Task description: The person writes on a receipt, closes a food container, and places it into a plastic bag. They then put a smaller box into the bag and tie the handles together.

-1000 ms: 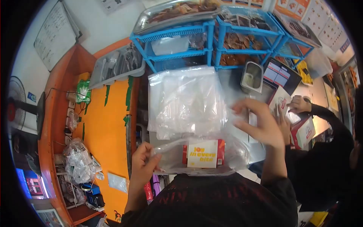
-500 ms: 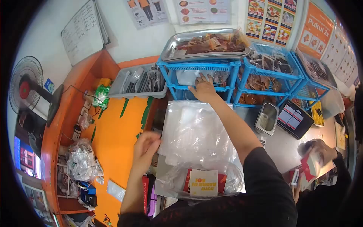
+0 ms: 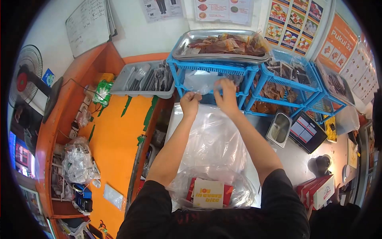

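My left hand is raised at the front of the blue rack, thumb and fingers closed in a pinch. What it pinches is too small to make out. Just to the right, my right hand has its fingers curled in front of the middle shelf; anything in them is hidden. Thin clear plastic lies on that shelf, close to both hands. Below my arms a large clear plastic bag is spread over the counter. A cream card with yellow and orange lettering lies near my body, over red packaging.
A steel tray of brown sachets tops the rack. The grey cutlery bin stands left, above an orange counter. At right are a steel container, a tablet and another person beside red-and-white boxes.
My left hand has risen from the counter's left side to the rack. My right hand has drawn back from the shelf plastic, its fingers now curled. The boxes at right have shifted lower.
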Demonstrator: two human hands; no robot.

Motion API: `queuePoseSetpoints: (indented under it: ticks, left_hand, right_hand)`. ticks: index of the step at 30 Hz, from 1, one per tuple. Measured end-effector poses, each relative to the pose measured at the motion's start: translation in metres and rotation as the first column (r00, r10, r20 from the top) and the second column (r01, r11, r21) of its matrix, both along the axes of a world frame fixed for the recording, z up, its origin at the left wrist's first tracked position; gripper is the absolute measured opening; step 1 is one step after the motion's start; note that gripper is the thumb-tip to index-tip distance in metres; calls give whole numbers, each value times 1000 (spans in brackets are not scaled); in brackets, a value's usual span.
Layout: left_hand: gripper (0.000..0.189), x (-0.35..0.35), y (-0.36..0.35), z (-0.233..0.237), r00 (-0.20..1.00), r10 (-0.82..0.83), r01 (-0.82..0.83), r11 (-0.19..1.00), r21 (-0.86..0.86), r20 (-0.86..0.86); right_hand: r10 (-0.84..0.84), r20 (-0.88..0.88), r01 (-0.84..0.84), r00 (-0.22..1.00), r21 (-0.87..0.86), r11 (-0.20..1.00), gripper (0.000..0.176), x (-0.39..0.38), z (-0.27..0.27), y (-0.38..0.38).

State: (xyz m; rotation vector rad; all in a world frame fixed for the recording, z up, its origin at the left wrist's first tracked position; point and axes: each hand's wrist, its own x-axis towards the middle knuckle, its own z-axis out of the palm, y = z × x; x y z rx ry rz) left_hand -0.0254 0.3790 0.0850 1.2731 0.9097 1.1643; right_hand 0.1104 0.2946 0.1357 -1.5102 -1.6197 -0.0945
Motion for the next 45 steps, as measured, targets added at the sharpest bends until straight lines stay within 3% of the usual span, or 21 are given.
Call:
queuePoseSetpoints:
  ticks: [3, 8, 9, 13, 16, 18, 20, 23, 24, 26, 27, 28, 30, 32, 34, 35, 36, 38, 39, 41, 45]
  left_hand:
    - [13, -4, 2, -10, 1000, 7, -9, 984, 179, 13]
    - [7, -13, -7, 4, 984, 29, 19, 965, 263, -177]
    - [7, -15, -7, 1, 984, 16, 28, 970, 243, -179]
    - [6, -30, -5, -9, 989, -23, 45, 988, 148, -147]
    - [15, -44, -23, 10, 919, 243, -57, 860, 507, -309]
    - [15, -60, -34, 23, 846, 332, -10, 792, 610, -417]
    - [14, -74, -64, 71, 779, 369, 63, 758, 650, -506]
    - [11, -105, -83, 119, 793, 326, 132, 733, 667, -515]
    - [11, -116, -79, 127, 785, 292, 164, 753, 638, -547]
    - [10, -130, -74, 134, 860, -276, 441, 825, 354, -428]
    - [10, -131, -93, 143, 854, -292, 451, 827, 336, -430]
    - [11, -129, -120, 154, 801, -481, 544, 834, 97, -357]
    - [12, -137, -142, 159, 726, -644, 631, 764, -137, -241]
    - [21, -146, -146, 162, 85, -737, 996, 35, 88, -671]
    - [29, -142, -158, 154, -69, -592, 982, 101, -159, -803]
    - [37, -141, -163, 148, -253, -438, 901, 219, -375, -863]
    - [37, -140, -159, 135, -252, -432, 904, 214, -370, -866]
    - [42, -130, -143, 110, 186, -510, 912, 408, -46, -840]
    - [42, -126, -146, 112, 188, -506, 915, 403, -38, -842]
    - [43, -116, -160, 113, 321, -443, 867, 493, 72, -837]
    - [47, -114, -176, 103, 337, -449, 879, 465, 105, -828]
  right_hand:
    - [-9, -282, 18, 959, 30, 999, 26, 3, 9, 34]
    - [-64, -30, 42, 997, -473, 880, 24, 14, 8, 89]
    - [-491, 47, 487, 870, -242, 839, 25, 18, -2, 105]
    - [-495, 11, 494, 869, -97, 864, 26, 23, -2, 97]
    - [-173, 293, 278, 940, -370, 886, 31, -2, 11, 58]
    - [-181, 128, 207, 975, -232, 950, 35, -12, 8, 39]
    - [250, -285, -295, 925, -124, 947, 42, -33, 40, 9]
    - [326, -196, -381, 925, -491, 784, 35, -52, 78, -55]
    - [386, -112, -400, 916, -323, 858, 33, -53, 76, -64]
    - [406, -36, -407, 913, -159, 900, 32, -63, 87, -96]
    - [517, -393, -594, 761, -99, 799, 29, -70, 104, -115]
    - [551, -679, -726, 485, 38, 686, 27, -75, 112, -127]
    - [517, -723, -721, 458, 38, 692, 26, -64, 104, -152]
    - [402, -864, -860, 303, -66, 506, 24, -61, 103, -182]
    - [172, -733, -704, 658, -517, 487, 22, -95, 100, -199]
    - [303, -612, -680, 730, -610, 407, 22, -104, 79, -188]
    - [436, -478, -631, 762, -700, 335, 23, -114, 44, -175]
    - [392, 139, -87, 910, -859, 505, 23, -133, -20, -165]
    - [385, 147, -78, 911, -856, 511, 23, -136, -30, -160]
    - [444, -143, -188, 885, -981, 57, 30, -137, -46, -151]
    - [480, -333, -269, 812, -942, -199, 36, -125, -68, -145]
